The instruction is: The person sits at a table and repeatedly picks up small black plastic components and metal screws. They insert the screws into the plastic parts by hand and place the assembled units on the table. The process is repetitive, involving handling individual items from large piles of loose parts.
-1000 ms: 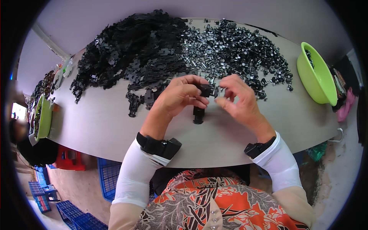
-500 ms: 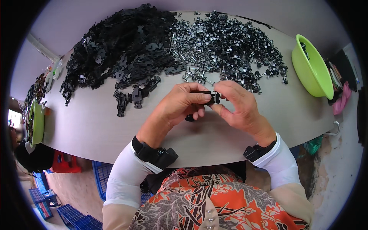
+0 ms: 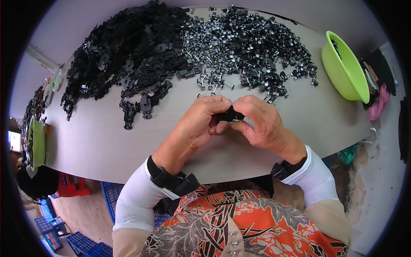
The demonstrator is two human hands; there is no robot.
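Observation:
Over the table's near middle, both hands hold one small black plastic toy car chassis (image 3: 228, 115). My left hand (image 3: 195, 122) grips its left end, thumb on top and fingers curled beneath. Pinching the right end, my right hand (image 3: 267, 124) has its thumb below and its fingers above. A small bright metal bit shows at the right thumb tip; the fingers hide much of the chassis. Beyond the hands, several loose chassis (image 3: 146, 106) lie before a large heap of black chassis (image 3: 132, 47). To its right spreads a heap of wheel axles (image 3: 252, 47), metal rods with black wheels.
A green basin (image 3: 346, 70) with dark parts inside stands at the table's right edge. Another green basin (image 3: 38, 143) sits at the left edge, near a person's dark-haired head (image 3: 37, 182). Blue plastic crates (image 3: 81, 242) and a red stool (image 3: 72, 185) are on the floor.
My hands have drawn closer together and the chassis has turned between them. My right fingers now cover more of its end. The wheel-like part below my left fingers no longer shows.

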